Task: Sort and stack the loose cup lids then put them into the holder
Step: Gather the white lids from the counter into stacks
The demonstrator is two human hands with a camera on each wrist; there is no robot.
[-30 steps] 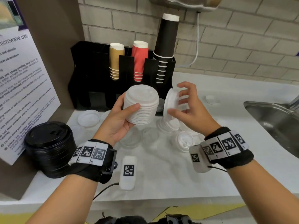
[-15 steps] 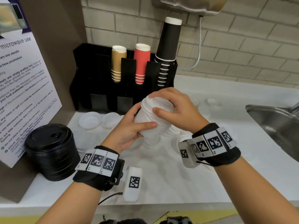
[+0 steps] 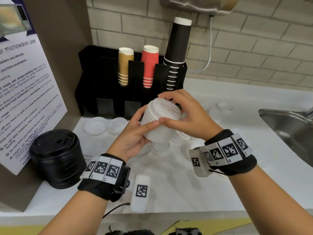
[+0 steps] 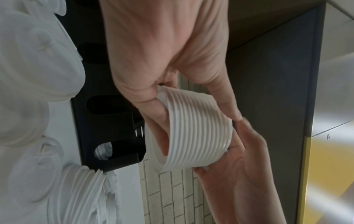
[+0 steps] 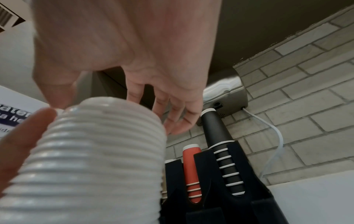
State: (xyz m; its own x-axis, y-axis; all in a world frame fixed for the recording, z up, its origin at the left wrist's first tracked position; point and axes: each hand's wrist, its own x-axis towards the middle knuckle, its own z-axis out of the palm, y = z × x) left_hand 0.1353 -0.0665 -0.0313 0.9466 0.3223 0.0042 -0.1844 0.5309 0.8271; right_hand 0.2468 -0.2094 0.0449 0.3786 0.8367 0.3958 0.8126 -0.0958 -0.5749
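Note:
A tall stack of white cup lids [image 3: 160,121] is held tilted above the counter. My left hand [image 3: 144,124] grips it from the left, thumb across its front and fingers behind it. My right hand [image 3: 169,107] arches over its top end, thumb on the side and fingers curled over the far rim. The left wrist view shows the ribbed stack [image 4: 199,133] between both hands. It fills the lower left of the right wrist view [image 5: 95,151]. The black holder [image 3: 105,92] stands behind, with lid slots along its base. Loose clear lids [image 3: 96,125] lie before it.
Tan [image 3: 125,65], red [image 3: 149,65] and black cups [image 3: 177,48] stand in the holder. A stack of black lids [image 3: 57,156] sits at the left by a microwave notice. Another white lid stack [image 3: 180,137] lies under my hands. A steel sink [image 3: 288,129] is at the right.
One second ago my right hand held a single white lid beside the stack. It set that lid on top and now clasps the stack's top end.

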